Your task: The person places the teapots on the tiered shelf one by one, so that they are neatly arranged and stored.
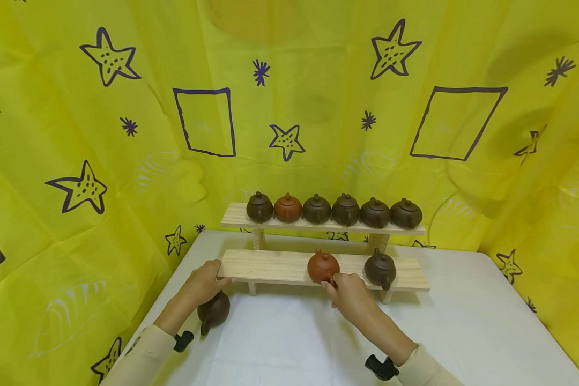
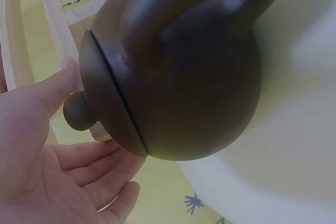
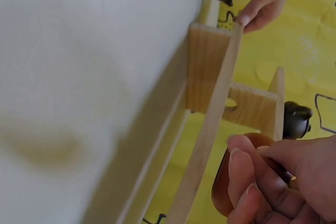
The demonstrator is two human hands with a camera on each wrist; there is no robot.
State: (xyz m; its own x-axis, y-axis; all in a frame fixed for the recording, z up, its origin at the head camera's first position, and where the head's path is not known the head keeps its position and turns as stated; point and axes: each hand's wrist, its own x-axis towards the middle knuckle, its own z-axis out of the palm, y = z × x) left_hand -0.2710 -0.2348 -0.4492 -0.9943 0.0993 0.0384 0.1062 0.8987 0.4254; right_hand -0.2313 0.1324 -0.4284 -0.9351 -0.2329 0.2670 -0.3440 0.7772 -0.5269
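Observation:
In the head view, my right hand [image 1: 354,300] pinches the handle of a reddish clay teapot [image 1: 322,266] at the lower shelf's front edge. Up close, the right wrist view shows thumb and curled fingers covering much of this teapot [image 3: 221,184]. My left hand [image 1: 205,281] holds the left end of the wooden shelf [image 1: 265,265], its thumb against the front edge. Just below that hand, a dark brown teapot [image 1: 214,311] stands on the table, handle toward me. It fills much of the left wrist view, apparently apart from the fingers [image 2: 97,174].
Another dark teapot [image 1: 380,269] sits on the lower shelf, right of the reddish one. Behind, the upper shelf [image 1: 234,215] carries a row of several teapots, one reddish [image 1: 288,208] among dark ones. A white cloth [image 1: 280,338] covers the table; yellow patterned curtains [image 1: 318,64] surround it.

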